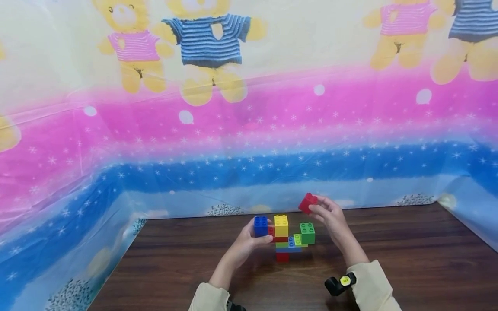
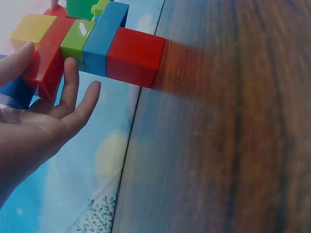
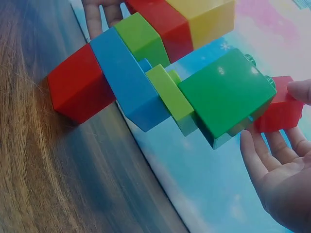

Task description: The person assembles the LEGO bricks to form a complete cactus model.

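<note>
A structure of stacked toy building bricks stands on the table, with a red brick [image 1: 282,257] at its base. Blue and lime pieces rise from there to a red beam [image 2: 48,53] carrying a yellow brick [image 1: 281,226] and, at its left end, a blue brick [image 1: 260,226]. A green brick [image 3: 226,97] tops the right side. My left hand [image 1: 245,242] grips the beam's left end, thumb in front. My right hand [image 1: 332,218] pinches a loose red brick [image 1: 306,203], tilted, above and behind the green brick; the two overlap in the right wrist view.
The dark wooden table [image 1: 175,255] ends at a printed cloth [image 1: 233,172] with bears and snowflakes, which hangs behind it and along both sides. A black wrist camera [image 1: 334,286] with a yellow sticker sits at the right sleeve.
</note>
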Tool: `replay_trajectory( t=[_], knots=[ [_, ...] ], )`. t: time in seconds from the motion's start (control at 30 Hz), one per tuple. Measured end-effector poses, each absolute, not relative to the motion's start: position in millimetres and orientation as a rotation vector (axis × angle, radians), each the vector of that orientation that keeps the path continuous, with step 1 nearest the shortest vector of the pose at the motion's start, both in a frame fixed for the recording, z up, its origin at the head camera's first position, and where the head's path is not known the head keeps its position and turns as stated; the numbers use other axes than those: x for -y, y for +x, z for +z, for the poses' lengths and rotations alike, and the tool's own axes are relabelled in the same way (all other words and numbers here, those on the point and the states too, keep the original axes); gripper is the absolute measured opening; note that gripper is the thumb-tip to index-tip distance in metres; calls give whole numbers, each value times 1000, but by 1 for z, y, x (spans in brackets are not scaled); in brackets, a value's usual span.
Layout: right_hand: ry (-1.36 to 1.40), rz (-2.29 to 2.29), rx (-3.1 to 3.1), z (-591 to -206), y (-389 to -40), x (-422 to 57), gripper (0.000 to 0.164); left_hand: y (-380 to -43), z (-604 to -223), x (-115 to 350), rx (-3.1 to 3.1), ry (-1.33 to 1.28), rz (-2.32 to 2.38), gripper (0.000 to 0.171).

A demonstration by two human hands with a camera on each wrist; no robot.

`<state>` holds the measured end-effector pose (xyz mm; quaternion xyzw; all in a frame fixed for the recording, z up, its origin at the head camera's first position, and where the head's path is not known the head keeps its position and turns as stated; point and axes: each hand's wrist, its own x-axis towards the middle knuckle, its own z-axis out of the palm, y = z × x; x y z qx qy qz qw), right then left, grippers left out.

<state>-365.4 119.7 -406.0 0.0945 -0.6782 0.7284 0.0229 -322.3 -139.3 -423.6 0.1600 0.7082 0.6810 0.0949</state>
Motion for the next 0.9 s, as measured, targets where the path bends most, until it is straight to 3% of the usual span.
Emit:
replay_trajectory(
  t=[0.9],
  knots=[
    [480,2073,2187,-387,-347,-98,44,-323,-424,139,-2088,476,2027,54]
  ],
)
